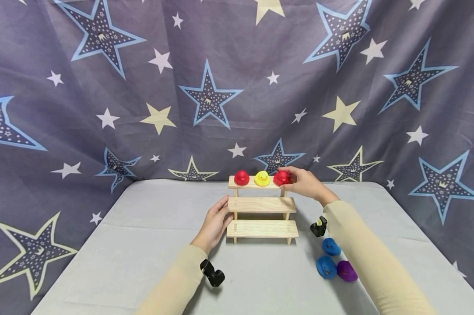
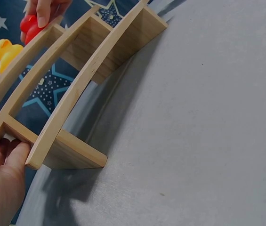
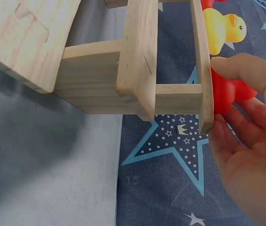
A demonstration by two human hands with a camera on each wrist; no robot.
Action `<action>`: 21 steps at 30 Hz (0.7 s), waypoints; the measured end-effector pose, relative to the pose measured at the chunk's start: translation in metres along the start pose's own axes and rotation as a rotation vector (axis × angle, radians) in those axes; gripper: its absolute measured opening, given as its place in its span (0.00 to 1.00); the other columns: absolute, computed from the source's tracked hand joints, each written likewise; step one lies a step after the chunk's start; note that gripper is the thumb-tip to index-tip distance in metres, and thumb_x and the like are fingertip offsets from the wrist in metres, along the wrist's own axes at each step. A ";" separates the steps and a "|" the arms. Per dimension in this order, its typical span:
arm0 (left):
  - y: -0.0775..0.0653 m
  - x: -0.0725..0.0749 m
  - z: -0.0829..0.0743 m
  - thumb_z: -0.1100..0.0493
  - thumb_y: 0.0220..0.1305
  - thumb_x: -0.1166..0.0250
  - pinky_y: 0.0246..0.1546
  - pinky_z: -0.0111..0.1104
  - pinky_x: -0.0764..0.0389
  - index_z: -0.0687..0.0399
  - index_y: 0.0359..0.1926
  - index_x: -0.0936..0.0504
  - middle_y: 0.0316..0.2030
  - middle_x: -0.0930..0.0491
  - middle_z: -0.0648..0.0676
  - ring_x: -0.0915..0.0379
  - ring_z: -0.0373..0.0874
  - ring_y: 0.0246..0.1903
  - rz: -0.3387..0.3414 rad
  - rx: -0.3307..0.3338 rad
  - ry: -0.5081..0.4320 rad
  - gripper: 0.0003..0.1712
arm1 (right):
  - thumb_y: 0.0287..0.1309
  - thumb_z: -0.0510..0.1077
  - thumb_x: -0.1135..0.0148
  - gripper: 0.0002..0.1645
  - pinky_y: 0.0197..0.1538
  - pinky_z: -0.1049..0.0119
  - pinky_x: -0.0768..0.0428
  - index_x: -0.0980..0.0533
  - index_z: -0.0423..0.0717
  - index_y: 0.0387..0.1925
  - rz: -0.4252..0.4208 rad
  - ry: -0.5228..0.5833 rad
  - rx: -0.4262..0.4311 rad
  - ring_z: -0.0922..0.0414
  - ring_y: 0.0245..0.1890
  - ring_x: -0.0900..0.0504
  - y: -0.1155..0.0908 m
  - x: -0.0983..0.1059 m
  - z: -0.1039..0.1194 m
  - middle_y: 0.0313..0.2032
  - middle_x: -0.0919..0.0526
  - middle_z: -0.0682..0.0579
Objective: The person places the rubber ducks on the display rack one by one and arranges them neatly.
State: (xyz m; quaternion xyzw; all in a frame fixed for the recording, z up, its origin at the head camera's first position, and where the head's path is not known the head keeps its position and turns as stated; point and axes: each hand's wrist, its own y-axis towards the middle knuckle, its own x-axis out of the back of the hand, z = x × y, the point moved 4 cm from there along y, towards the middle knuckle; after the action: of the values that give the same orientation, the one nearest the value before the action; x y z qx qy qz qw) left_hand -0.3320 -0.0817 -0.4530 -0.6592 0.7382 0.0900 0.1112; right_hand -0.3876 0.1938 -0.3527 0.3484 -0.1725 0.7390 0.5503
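Observation:
A small three-step wooden shelf (image 1: 262,204) stands on the table. On its top step sit a red rubber duck (image 1: 242,178) at the left and a yellow rubber duck (image 1: 262,178) in the middle. My right hand (image 1: 305,185) pinches a second red duck (image 3: 222,94) between thumb and fingers at the right end of that step. The left hand (image 1: 215,221) holds the shelf's left side by the middle step, its fingers (image 2: 17,155) bent against the side frame. Part of that hand lies outside the left wrist view.
Two blue ducks (image 1: 326,267) and a purple duck (image 1: 346,271) lie on the grey table (image 1: 150,258) at the right, beside my right forearm. A dark star-patterned cloth (image 1: 221,144) hangs behind the table. Each wrist wears a black camera (image 1: 212,273).

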 end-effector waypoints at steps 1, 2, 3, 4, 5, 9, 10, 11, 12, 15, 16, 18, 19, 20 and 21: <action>0.000 0.000 0.000 0.66 0.77 0.55 0.72 0.42 0.36 0.61 0.78 0.47 0.75 0.47 0.63 0.48 0.55 0.73 0.002 -0.001 0.003 0.31 | 0.59 0.41 0.28 0.39 0.57 0.50 0.18 0.31 0.45 0.70 -0.001 0.006 -0.002 0.47 0.54 0.20 0.000 0.000 0.000 0.55 0.18 0.40; 0.000 0.000 0.000 0.66 0.77 0.55 0.72 0.42 0.37 0.61 0.78 0.47 0.75 0.47 0.63 0.48 0.55 0.73 0.003 0.000 0.003 0.31 | 0.58 0.41 0.28 0.39 0.57 0.50 0.18 0.31 0.45 0.70 -0.002 0.012 -0.004 0.47 0.54 0.20 0.000 0.000 0.000 0.55 0.19 0.40; 0.000 0.000 0.000 0.66 0.77 0.55 0.72 0.42 0.37 0.61 0.78 0.47 0.75 0.47 0.63 0.48 0.55 0.73 0.004 0.000 0.004 0.31 | 0.58 0.41 0.28 0.39 0.57 0.50 0.18 0.32 0.45 0.71 -0.002 0.015 -0.005 0.47 0.54 0.20 0.000 -0.001 -0.001 0.55 0.19 0.40; 0.000 0.000 0.000 0.66 0.77 0.55 0.72 0.42 0.37 0.61 0.78 0.47 0.75 0.47 0.63 0.48 0.55 0.73 0.003 0.001 0.005 0.31 | 0.58 0.41 0.28 0.40 0.58 0.50 0.18 0.32 0.45 0.71 -0.004 0.021 -0.009 0.47 0.54 0.20 0.000 -0.001 -0.001 0.55 0.19 0.41; 0.000 0.000 0.000 0.66 0.77 0.55 0.72 0.42 0.37 0.61 0.78 0.47 0.75 0.47 0.63 0.48 0.55 0.73 0.004 0.000 0.005 0.31 | 0.58 0.41 0.28 0.40 0.57 0.50 0.18 0.32 0.45 0.71 -0.003 0.022 -0.006 0.47 0.54 0.20 -0.001 -0.001 -0.001 0.56 0.19 0.40; 0.000 0.000 0.001 0.67 0.77 0.55 0.72 0.43 0.37 0.62 0.78 0.47 0.75 0.47 0.64 0.48 0.56 0.73 0.005 -0.002 0.000 0.31 | 0.58 0.40 0.29 0.42 0.58 0.50 0.18 0.35 0.42 0.72 -0.004 0.035 0.004 0.45 0.56 0.21 -0.003 -0.001 0.001 0.57 0.20 0.38; 0.000 0.000 0.001 0.67 0.77 0.55 0.72 0.43 0.37 0.62 0.78 0.48 0.75 0.47 0.64 0.49 0.56 0.73 0.007 -0.003 0.000 0.31 | 0.58 0.40 0.29 0.42 0.58 0.49 0.18 0.35 0.41 0.72 -0.004 0.038 0.010 0.45 0.57 0.21 -0.004 0.000 0.002 0.57 0.21 0.38; 0.000 0.000 0.001 0.67 0.77 0.55 0.72 0.43 0.37 0.63 0.78 0.48 0.75 0.48 0.64 0.49 0.56 0.73 0.009 -0.004 -0.001 0.31 | 0.59 0.39 0.29 0.43 0.59 0.48 0.19 0.36 0.39 0.72 -0.003 0.042 0.015 0.44 0.57 0.22 -0.005 0.000 0.003 0.58 0.21 0.37; 0.000 0.000 0.001 0.67 0.77 0.55 0.72 0.43 0.37 0.63 0.78 0.48 0.75 0.48 0.64 0.49 0.56 0.74 0.012 -0.004 -0.003 0.31 | 0.58 0.39 0.29 0.43 0.60 0.48 0.19 0.37 0.38 0.72 -0.005 0.044 0.021 0.44 0.58 0.22 -0.006 0.001 0.003 0.58 0.22 0.36; 0.000 0.000 0.001 0.67 0.77 0.55 0.73 0.44 0.38 0.63 0.78 0.48 0.76 0.49 0.65 0.50 0.57 0.74 0.020 -0.009 -0.008 0.31 | 0.58 0.38 0.29 0.45 0.63 0.46 0.22 0.39 0.34 0.72 -0.007 0.048 0.051 0.42 0.59 0.23 -0.008 0.003 0.004 0.61 0.25 0.34; 0.000 0.000 0.001 0.67 0.77 0.55 0.73 0.44 0.38 0.63 0.78 0.48 0.76 0.49 0.65 0.50 0.56 0.74 0.020 -0.009 -0.009 0.31 | 0.58 0.38 0.28 0.45 0.64 0.46 0.22 0.39 0.33 0.72 -0.008 0.045 0.062 0.41 0.60 0.24 -0.009 0.004 0.004 0.62 0.26 0.34; 0.000 0.000 0.001 0.67 0.77 0.55 0.73 0.44 0.38 0.64 0.78 0.48 0.76 0.49 0.65 0.50 0.57 0.74 0.023 -0.013 -0.011 0.31 | 0.58 0.38 0.28 0.46 0.65 0.45 0.24 0.40 0.31 0.72 -0.013 0.027 0.075 0.40 0.61 0.25 -0.010 0.006 0.003 0.64 0.28 0.33; 0.000 0.000 0.001 0.67 0.77 0.56 0.73 0.44 0.39 0.64 0.77 0.48 0.75 0.49 0.65 0.50 0.57 0.74 0.024 -0.015 -0.010 0.31 | 0.58 0.39 0.28 0.46 0.66 0.45 0.25 0.40 0.31 0.72 -0.014 0.021 0.077 0.40 0.62 0.26 -0.011 0.007 0.003 0.64 0.29 0.33; 0.000 0.001 0.001 0.67 0.77 0.56 0.73 0.44 0.39 0.64 0.77 0.49 0.75 0.49 0.66 0.50 0.57 0.74 0.025 -0.016 -0.011 0.31 | 0.58 0.39 0.28 0.46 0.66 0.45 0.26 0.40 0.31 0.72 -0.014 0.013 0.076 0.39 0.63 0.27 -0.012 0.008 0.003 0.65 0.30 0.33; 0.000 0.001 0.000 0.68 0.77 0.56 0.73 0.44 0.39 0.64 0.78 0.49 0.75 0.49 0.66 0.50 0.57 0.74 0.025 -0.016 -0.011 0.31 | 0.58 0.40 0.28 0.47 0.67 0.44 0.26 0.40 0.32 0.73 -0.014 0.005 0.069 0.39 0.63 0.28 -0.014 0.009 0.003 0.66 0.31 0.33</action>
State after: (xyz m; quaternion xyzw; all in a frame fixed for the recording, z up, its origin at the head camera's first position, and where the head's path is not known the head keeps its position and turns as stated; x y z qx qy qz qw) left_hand -0.3322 -0.0822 -0.4536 -0.6503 0.7451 0.1009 0.1087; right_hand -0.3753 0.2026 -0.3458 0.3665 -0.1429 0.7416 0.5434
